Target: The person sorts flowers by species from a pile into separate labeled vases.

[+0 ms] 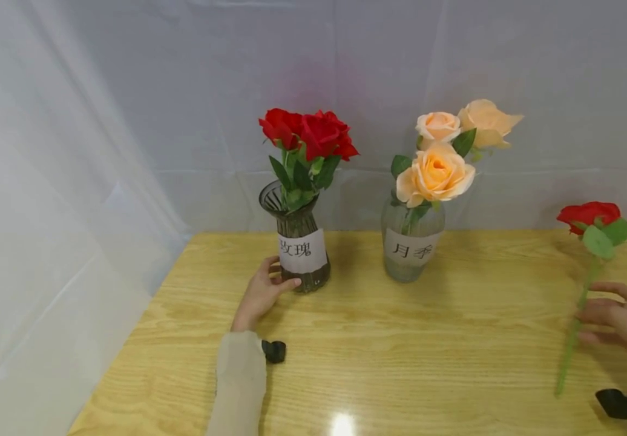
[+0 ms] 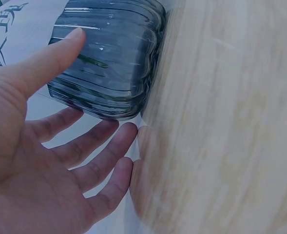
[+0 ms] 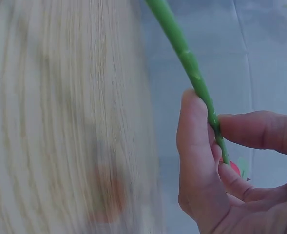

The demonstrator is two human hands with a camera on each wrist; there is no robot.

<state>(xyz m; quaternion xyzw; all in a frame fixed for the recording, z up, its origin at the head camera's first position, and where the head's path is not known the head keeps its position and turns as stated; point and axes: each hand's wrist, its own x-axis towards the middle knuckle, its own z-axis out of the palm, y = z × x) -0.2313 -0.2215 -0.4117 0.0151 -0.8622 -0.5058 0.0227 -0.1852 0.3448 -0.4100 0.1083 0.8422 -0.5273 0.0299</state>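
Note:
My left hand (image 1: 261, 293) holds the low part of a dark ribbed glass vase (image 1: 315, 280), its thumb across the front and its fingertips at the left side. That vase carries a white paper label (image 1: 302, 251) and several red roses (image 1: 321, 134). In the left wrist view the thumb lies over the ribbed glass (image 2: 119, 53) near the base. At the far right, my right hand (image 1: 621, 321) pinches the green stem (image 3: 188, 58) of a single red rose (image 1: 591, 215) between thumb and fingers. This rose is upright, bloom at the top, lower stem pointing down toward the table.
Right of the dark vase stands a clear glass vase (image 1: 400, 270) with a white label and peach roses (image 1: 437, 171). Both vases stand near the back edge of the wood-grain table (image 1: 379, 363). A pale sheet (image 1: 210, 79) hangs behind and along the left.

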